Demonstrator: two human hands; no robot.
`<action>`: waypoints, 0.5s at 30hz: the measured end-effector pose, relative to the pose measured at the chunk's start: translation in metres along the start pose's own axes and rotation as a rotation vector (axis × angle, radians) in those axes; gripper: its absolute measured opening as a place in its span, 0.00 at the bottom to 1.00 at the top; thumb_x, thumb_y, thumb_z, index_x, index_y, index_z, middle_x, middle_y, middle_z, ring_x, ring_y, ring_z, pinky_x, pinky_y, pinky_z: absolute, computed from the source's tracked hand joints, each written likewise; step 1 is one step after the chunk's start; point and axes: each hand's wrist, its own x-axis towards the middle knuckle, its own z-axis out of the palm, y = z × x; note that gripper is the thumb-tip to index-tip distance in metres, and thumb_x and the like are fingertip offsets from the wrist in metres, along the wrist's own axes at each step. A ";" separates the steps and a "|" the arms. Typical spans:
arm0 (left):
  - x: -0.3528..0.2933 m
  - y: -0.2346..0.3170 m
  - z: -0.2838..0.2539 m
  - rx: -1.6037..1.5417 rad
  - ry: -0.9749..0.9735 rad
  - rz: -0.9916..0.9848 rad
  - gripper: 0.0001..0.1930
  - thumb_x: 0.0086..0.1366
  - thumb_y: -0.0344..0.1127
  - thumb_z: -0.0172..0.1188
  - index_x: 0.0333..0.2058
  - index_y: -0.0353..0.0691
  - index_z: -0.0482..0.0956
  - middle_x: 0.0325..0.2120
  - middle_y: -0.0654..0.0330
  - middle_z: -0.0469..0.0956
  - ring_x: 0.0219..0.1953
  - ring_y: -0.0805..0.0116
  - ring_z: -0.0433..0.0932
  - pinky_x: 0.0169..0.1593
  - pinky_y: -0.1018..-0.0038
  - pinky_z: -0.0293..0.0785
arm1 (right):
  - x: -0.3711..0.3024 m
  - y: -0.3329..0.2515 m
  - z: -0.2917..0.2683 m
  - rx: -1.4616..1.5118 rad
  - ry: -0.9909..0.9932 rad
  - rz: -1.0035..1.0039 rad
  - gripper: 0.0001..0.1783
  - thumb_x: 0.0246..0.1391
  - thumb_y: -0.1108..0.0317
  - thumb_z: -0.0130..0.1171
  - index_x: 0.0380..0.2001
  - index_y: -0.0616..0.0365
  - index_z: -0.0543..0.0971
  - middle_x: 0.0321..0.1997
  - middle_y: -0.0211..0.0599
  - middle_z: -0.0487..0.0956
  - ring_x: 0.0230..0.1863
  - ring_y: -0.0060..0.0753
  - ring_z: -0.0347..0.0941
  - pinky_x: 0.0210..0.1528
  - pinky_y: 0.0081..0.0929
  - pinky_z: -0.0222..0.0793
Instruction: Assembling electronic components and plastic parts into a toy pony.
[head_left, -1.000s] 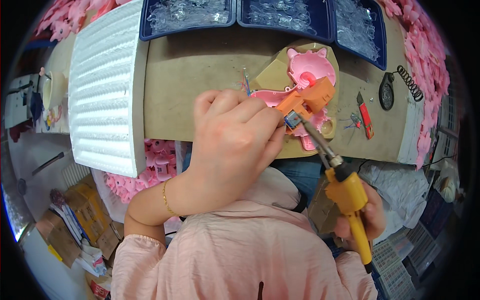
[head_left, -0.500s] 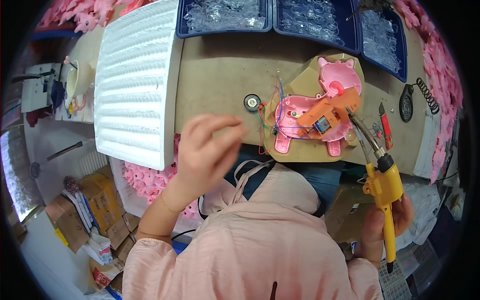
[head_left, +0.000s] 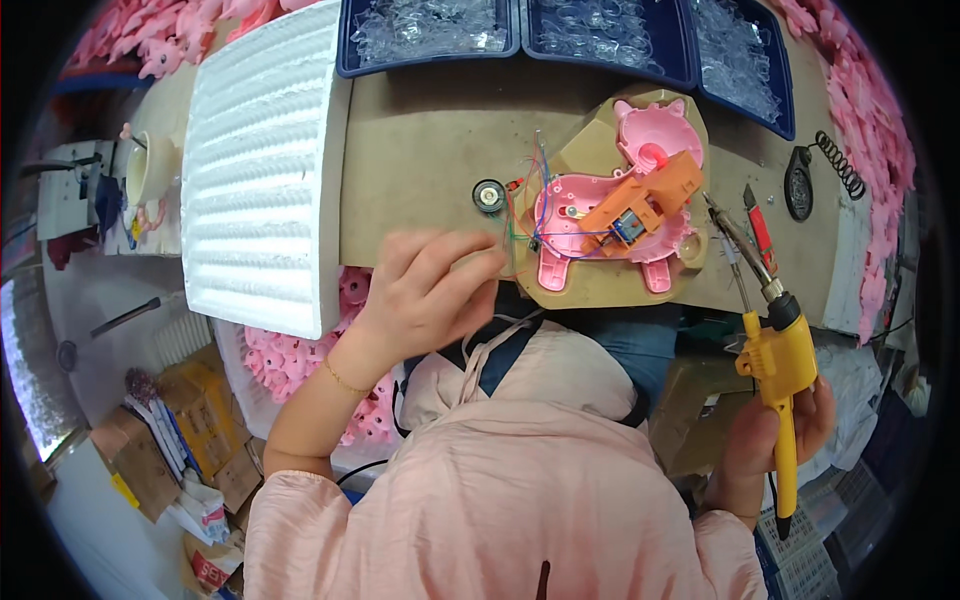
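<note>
My right hand (head_left: 785, 425) is wrapped round the grip of a yellow soldering gun (head_left: 780, 360) with a thin feed tube beside its metal shaft. The tip points up, just right of an open pink toy shell (head_left: 575, 200) shaped like an animal. An orange plastic housing (head_left: 650, 200) with a small blue motor-like part lies across the shell. Thin coloured wires (head_left: 540, 215) run from it toward a small round speaker (head_left: 489, 195). My left hand (head_left: 430, 295) is closed in a pinch beside the wires; whether a wire is between the fingertips cannot be made out.
The shell rests in a tan fixture (head_left: 590, 290) on the table. Blue trays (head_left: 610, 72) of clear plastic parts stand at the back. A white foam block (head_left: 262, 170) is on the left. A red cutter (head_left: 760, 228) and a black coiled cord (head_left: 838, 165) lie to the right.
The soldering gun's tip has moved off the orange housing to its right. My left hand has moved to the wires with its fingers drawn together. The whole view has shifted slightly.
</note>
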 end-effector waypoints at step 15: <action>0.025 0.015 -0.023 -0.871 -0.091 -0.893 0.10 0.59 0.30 0.58 0.38 0.34 0.78 0.32 0.59 0.78 0.35 0.75 0.75 0.41 0.81 0.69 | 0.004 0.009 0.004 0.146 0.163 0.034 0.31 0.50 0.60 0.59 0.53 0.63 0.62 0.51 0.49 0.69 0.53 0.41 0.67 0.56 0.37 0.62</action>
